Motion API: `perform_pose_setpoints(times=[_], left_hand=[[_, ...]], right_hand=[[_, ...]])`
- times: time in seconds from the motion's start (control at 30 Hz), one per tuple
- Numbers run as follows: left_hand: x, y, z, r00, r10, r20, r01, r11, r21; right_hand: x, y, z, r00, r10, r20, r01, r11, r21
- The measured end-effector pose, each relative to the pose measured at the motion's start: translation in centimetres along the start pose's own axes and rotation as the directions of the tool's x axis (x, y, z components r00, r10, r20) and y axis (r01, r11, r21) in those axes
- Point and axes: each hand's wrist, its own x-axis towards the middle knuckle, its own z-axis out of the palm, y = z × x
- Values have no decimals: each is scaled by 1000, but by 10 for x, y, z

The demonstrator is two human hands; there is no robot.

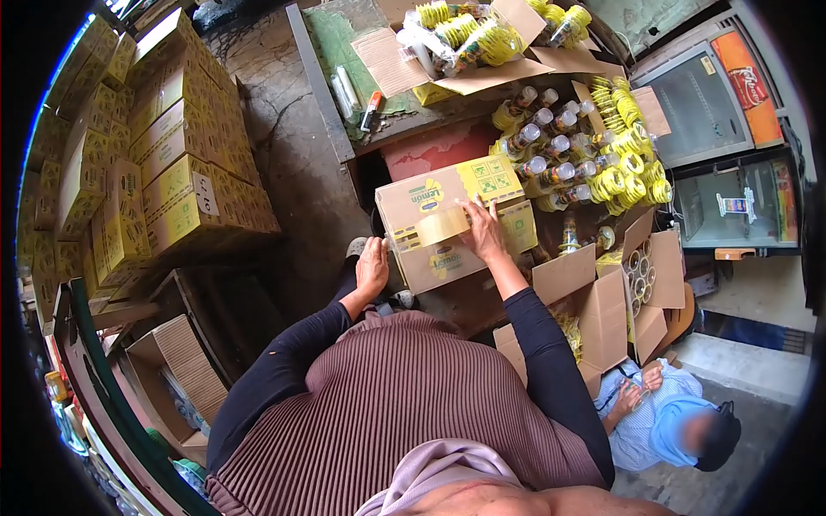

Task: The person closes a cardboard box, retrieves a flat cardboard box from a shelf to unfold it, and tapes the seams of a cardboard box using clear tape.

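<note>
A closed carton with yellow and green lemon printing (430, 199) lies in front of my body. Across its top seam sits a roll of clear tan tape (441, 225). My right hand (483, 230) is at the right side of the roll, its fingers bent over the roll's edge and the carton top. My left hand (373, 268) rests against the carton's left edge, fingers together and pointing up; whether it pinches a tape end is too small to tell.
Stacked cartons (185, 163) rise at the left. A green-topped table (331, 43) holds an orange cutter (371, 112). Lidded bottles (559, 144) and open cartons (602, 318) are on the right. A seated person (658, 413) is at the lower right.
</note>
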Motion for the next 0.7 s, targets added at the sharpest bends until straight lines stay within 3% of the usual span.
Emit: perform_pose_setpoints(times=[0.47,0.7], left_hand=[[0,4,21,997,-56,-52,53,998,-43],[-1,-11,46,980,-88,-180,51,978,-202]], right_hand=[[2,-7,1,1000,-8,-2,8,998,-62],[2,-6,5,1000,-7,-7,6,996,-87]])
